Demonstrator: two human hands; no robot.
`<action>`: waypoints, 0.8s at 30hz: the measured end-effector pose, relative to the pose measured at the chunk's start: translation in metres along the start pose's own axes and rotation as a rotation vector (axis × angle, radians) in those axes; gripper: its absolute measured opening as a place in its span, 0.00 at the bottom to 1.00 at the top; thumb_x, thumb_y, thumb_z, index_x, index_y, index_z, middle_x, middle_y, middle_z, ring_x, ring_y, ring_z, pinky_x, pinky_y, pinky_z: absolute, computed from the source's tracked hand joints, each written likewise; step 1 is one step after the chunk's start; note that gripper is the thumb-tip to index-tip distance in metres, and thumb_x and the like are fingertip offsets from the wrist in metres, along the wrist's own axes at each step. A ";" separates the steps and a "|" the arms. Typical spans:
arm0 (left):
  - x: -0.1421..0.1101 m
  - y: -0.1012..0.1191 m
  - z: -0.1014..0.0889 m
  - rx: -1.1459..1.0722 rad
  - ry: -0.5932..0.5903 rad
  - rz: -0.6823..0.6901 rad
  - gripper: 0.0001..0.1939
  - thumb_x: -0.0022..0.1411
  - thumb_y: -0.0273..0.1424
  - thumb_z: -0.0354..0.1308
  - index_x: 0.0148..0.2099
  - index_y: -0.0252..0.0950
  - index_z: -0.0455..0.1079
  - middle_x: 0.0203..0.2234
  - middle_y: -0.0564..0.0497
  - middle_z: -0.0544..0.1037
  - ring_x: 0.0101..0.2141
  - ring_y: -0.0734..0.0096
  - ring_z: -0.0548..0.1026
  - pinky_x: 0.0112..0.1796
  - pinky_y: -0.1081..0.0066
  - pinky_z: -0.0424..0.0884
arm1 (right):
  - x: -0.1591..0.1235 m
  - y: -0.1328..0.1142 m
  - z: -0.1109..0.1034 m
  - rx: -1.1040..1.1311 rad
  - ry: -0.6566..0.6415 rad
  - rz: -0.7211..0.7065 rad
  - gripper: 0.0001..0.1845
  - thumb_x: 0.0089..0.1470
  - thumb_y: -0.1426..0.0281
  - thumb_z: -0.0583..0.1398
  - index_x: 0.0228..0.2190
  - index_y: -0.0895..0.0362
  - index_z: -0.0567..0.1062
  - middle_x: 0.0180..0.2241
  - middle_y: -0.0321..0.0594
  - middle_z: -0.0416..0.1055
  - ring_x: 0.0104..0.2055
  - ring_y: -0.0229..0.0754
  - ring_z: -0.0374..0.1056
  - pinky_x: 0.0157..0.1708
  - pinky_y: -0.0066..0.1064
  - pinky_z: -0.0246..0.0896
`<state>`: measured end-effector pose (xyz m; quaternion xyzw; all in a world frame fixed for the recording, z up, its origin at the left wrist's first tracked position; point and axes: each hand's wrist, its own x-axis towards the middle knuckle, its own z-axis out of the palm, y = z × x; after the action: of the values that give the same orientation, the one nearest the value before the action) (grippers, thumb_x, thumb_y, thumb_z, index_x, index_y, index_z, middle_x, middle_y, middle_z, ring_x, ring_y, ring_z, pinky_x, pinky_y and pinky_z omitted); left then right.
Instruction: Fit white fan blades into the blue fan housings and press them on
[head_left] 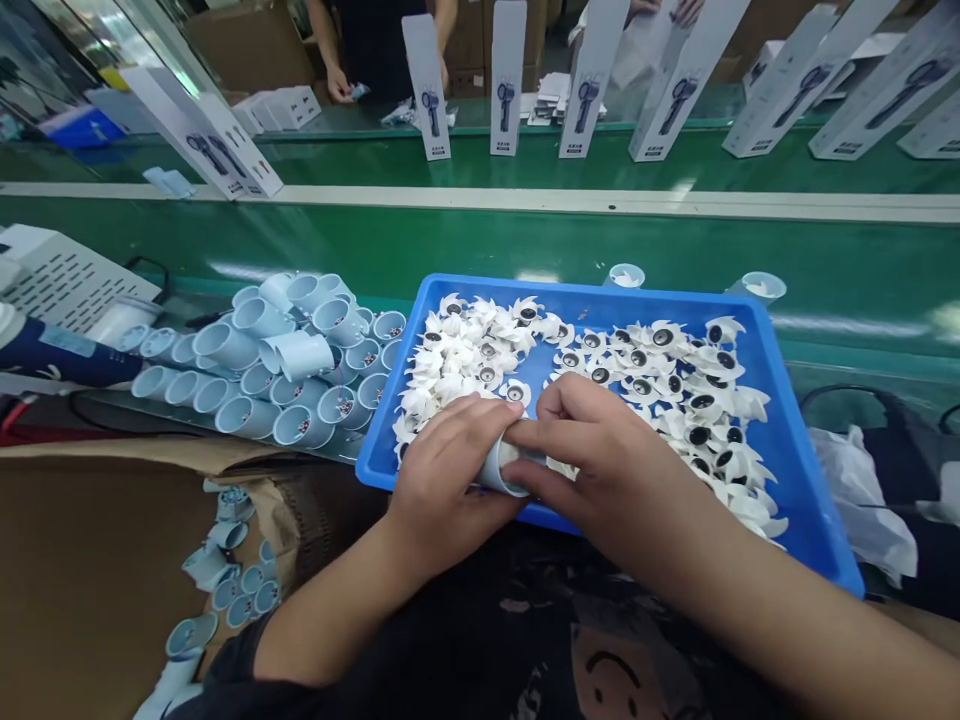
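Note:
My left hand (448, 478) is wrapped round a light blue plastic cup-shaped housing (495, 470), held tilted over the front edge of the blue tray (806, 470). Fingers of my right hand (581, 445) reach into the open end of that housing. They look pinched on a white part, most likely a fan wheel, but the fingers hide most of it. Many white fan wheels (637, 385) with dark hubs fill the tray in front of both hands. Left of the tray, a pile of similar light blue housings (300, 355) lies on the bench, several with small wires showing inside.
A cardboard box (82, 570) with more blue housings stands at lower left. Two housings (625, 276) sit behind the tray. Beyond the green conveyor (360, 235), white printed boxes (505, 80) stand in a row. A co-worker's hand (339, 84) shows across it. Plastic bags (862, 500) lie right.

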<state>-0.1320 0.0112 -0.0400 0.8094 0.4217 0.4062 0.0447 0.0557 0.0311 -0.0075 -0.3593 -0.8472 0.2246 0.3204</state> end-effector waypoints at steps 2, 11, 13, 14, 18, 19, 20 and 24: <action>0.000 -0.005 -0.001 -0.028 -0.027 -0.005 0.21 0.67 0.35 0.60 0.60 0.40 0.66 0.48 0.46 0.81 0.49 0.62 0.79 0.54 0.61 0.74 | -0.005 0.000 -0.006 0.058 -0.022 0.006 0.09 0.58 0.81 0.66 0.38 0.56 0.78 0.41 0.39 0.60 0.41 0.43 0.60 0.40 0.35 0.55; 0.003 -0.016 -0.009 0.044 -0.016 0.015 0.30 0.59 0.47 0.68 0.60 0.43 0.71 0.39 0.49 0.73 0.39 0.65 0.74 0.43 0.65 0.73 | -0.023 -0.001 -0.015 -0.106 0.076 -0.071 0.11 0.71 0.64 0.56 0.43 0.53 0.77 0.51 0.44 0.62 0.51 0.51 0.60 0.49 0.46 0.52; 0.010 -0.017 -0.017 0.018 -0.080 0.016 0.30 0.60 0.42 0.67 0.63 0.43 0.67 0.45 0.48 0.75 0.44 0.62 0.75 0.46 0.63 0.74 | -0.028 -0.002 -0.021 -0.075 0.150 -0.091 0.13 0.70 0.67 0.55 0.35 0.56 0.76 0.46 0.42 0.63 0.47 0.46 0.60 0.46 0.40 0.53; 0.017 -0.019 -0.021 0.030 -0.100 0.015 0.30 0.61 0.38 0.66 0.63 0.43 0.66 0.48 0.47 0.76 0.48 0.60 0.74 0.49 0.61 0.73 | -0.031 -0.002 -0.024 -0.064 0.174 -0.100 0.12 0.70 0.69 0.55 0.34 0.56 0.75 0.46 0.42 0.62 0.47 0.45 0.60 0.45 0.39 0.54; 0.080 -0.043 -0.027 0.199 -0.113 -0.068 0.29 0.57 0.31 0.65 0.61 0.44 0.68 0.54 0.46 0.76 0.58 0.49 0.67 0.58 0.45 0.65 | -0.043 -0.002 -0.028 -0.049 0.174 -0.108 0.09 0.70 0.69 0.54 0.41 0.53 0.74 0.50 0.42 0.61 0.53 0.44 0.60 0.50 0.37 0.58; 0.103 -0.052 -0.022 0.248 -0.129 -0.133 0.28 0.55 0.32 0.67 0.59 0.44 0.70 0.56 0.46 0.74 0.58 0.46 0.66 0.58 0.43 0.63 | -0.045 -0.002 -0.027 -0.039 0.179 -0.121 0.09 0.70 0.69 0.54 0.41 0.53 0.74 0.50 0.41 0.61 0.53 0.43 0.61 0.50 0.36 0.59; 0.127 -0.061 -0.014 0.291 -0.159 -0.213 0.28 0.54 0.33 0.68 0.57 0.44 0.72 0.60 0.45 0.71 0.60 0.45 0.64 0.59 0.43 0.62 | -0.047 -0.003 -0.026 -0.028 0.190 -0.141 0.09 0.70 0.69 0.54 0.41 0.53 0.75 0.51 0.41 0.62 0.53 0.42 0.61 0.49 0.35 0.60; 0.202 -0.090 0.038 0.355 -0.480 -0.408 0.30 0.58 0.31 0.67 0.62 0.37 0.69 0.62 0.40 0.67 0.59 0.55 0.69 0.58 0.63 0.65 | -0.047 -0.014 -0.025 -0.009 0.234 -0.210 0.09 0.68 0.71 0.55 0.40 0.54 0.76 0.50 0.42 0.63 0.51 0.41 0.65 0.48 0.32 0.66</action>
<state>-0.1001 0.2246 0.0229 0.7760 0.6162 0.1074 0.0814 0.0921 -0.0100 0.0005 -0.2940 -0.8380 0.1427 0.4370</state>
